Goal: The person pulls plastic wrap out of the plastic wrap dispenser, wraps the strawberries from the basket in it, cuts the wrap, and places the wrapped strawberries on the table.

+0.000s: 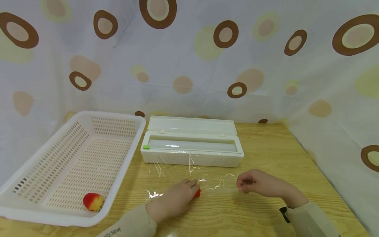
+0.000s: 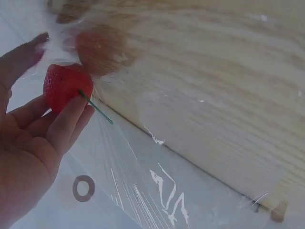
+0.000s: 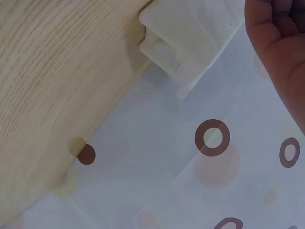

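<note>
My left hand (image 1: 174, 199) holds a red strawberry (image 2: 59, 86) with a thin green stem, low over the table; the thumb stands apart from it in the left wrist view. Clear cling film (image 2: 167, 191) stretches across and against the berry. In the head view the film runs from a white dispenser box (image 1: 192, 159) toward me. With curled fingers, my right hand (image 1: 263, 184) pinches the film's right edge, above the wood. Only part of that hand shows in the right wrist view, its fingertips cut off. The box lid is up, with the film roll (image 1: 192, 145) inside.
A white plastic basket (image 1: 121, 161) stands at the left with a red-and-yellow fruit (image 1: 93, 201) in its near corner. Wooden table (image 1: 272, 148) extends to the right of the box. A patterned sheet (image 1: 183, 59) hangs behind and along the right side.
</note>
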Demonstrator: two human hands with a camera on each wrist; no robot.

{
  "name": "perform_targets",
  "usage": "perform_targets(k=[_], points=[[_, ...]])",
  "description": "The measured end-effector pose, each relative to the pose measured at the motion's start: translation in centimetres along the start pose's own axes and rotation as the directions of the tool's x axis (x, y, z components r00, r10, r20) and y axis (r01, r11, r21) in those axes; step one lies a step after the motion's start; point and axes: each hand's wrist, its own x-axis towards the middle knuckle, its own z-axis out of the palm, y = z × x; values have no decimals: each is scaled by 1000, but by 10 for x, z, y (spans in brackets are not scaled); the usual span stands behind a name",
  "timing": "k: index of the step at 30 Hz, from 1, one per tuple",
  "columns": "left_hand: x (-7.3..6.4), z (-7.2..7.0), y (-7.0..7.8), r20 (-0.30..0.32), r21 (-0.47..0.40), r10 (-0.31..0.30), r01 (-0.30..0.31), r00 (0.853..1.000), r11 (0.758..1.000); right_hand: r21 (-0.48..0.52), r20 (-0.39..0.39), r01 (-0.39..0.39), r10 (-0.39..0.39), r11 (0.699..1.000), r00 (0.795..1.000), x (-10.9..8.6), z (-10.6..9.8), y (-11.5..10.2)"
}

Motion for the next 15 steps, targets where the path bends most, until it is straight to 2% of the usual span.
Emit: perform_targets(k=[4,11,13,15], points=[[0,0,0,-26,36,10,-9,1000,999,-4,-7,-8,8,1000,1000,0,-1,2],[0,1,-4,-63,33,56,-54,996,998,-8,-21,-44,44,999,999,0,0,11],[1,1,-6,-64,-19,51,-52,997,998,-22,-25,-74,73,997,997,0,1,15],[1,1,-8,-67,-111,36,-43,997,993,-67,-40,-106,103,992,994,0,3,18]])
